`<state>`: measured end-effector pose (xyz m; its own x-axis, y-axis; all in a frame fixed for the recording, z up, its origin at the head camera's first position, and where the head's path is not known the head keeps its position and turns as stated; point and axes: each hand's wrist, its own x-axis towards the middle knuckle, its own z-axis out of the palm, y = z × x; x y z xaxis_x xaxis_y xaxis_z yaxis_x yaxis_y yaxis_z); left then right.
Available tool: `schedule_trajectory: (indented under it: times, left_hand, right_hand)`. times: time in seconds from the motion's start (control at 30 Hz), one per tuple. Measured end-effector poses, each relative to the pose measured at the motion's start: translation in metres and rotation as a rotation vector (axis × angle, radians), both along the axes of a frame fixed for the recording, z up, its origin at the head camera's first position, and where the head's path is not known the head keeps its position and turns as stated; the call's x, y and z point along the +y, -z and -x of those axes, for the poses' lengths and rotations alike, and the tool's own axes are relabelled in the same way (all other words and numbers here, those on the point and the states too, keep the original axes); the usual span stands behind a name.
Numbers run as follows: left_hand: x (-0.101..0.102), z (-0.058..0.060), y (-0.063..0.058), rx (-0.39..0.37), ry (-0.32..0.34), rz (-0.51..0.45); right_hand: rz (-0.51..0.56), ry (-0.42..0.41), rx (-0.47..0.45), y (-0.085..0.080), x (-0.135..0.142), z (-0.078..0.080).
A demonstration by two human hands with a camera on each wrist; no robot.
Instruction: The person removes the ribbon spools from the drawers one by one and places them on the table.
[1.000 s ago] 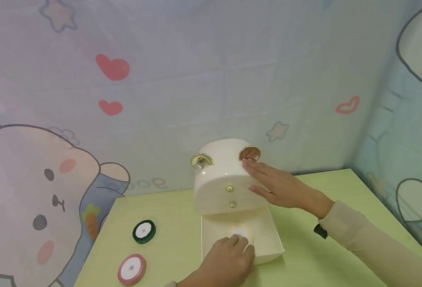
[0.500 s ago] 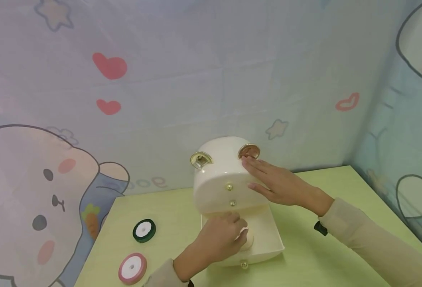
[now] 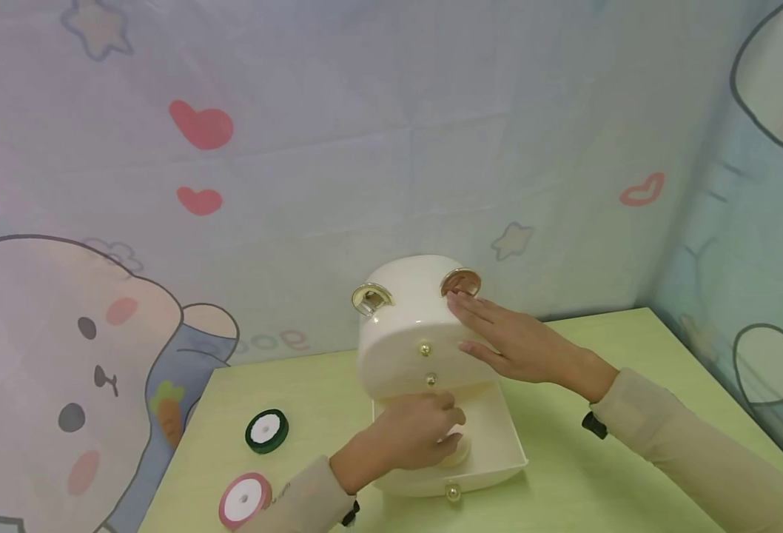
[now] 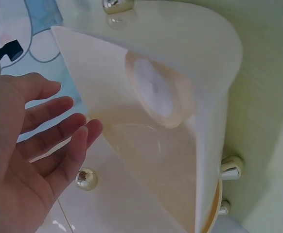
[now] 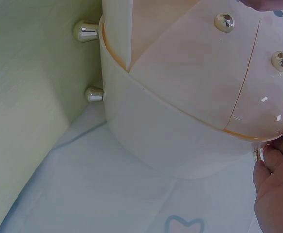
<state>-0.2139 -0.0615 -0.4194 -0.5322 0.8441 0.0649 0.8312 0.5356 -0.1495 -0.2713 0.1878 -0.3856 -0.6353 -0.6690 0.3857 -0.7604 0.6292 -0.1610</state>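
Observation:
A glossy white round-topped storage box (image 3: 408, 277) has its bottom drawer (image 3: 501, 440) pulled out. Inside the drawer lies a cream ribbon spool (image 4: 153, 90) with a white centre, partly covered by my left hand in the head view. My left hand (image 3: 413, 433) hovers over the drawer with loosely bent fingers and holds nothing; in the left wrist view its fingertips are apart from the spool. My right hand (image 3: 528, 344) rests with straight fingers on the box's upper right side, fingertips right at the gold-rimmed ear (image 3: 461, 282).
A dark green ribbon spool (image 3: 267, 431) and a pink ribbon spool (image 3: 243, 497) lie on the light green table (image 3: 318, 414), left of the box. A matching ear (image 3: 371, 297) sits on the box's left. A printed cloth backdrop (image 3: 298, 244) hangs close behind.
My left hand has come away from the cream ribbon spool and shifted back over the drawer, uncovering its front knob. The spool lies in the drawer. My right hand stays on the box.

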Motion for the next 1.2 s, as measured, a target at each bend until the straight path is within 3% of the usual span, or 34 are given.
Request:
schedule_trajectory:
  times: [0.3,0.47,0.73,1.2]
  left_hand:
    - [0.003,0.016,0.008,-0.094,-0.004,0.120]
    - [0.003,0.021,0.016,-0.154,0.035,0.172]
    - [0.004,0.027,0.019,-0.114,0.057,0.272]
    - [0.008,0.033,0.027,-0.142,0.089,0.337]
  right_hand:
    - [0.000,-0.004,0.006,0.000,0.000,0.001]
    - [-0.012,-0.002,0.023,-0.001,0.000,0.001]
    - [-0.019,0.008,0.016,-0.005,0.001,0.000]
    - [-0.004,0.012,-0.012,-0.001,-0.001,-0.001]
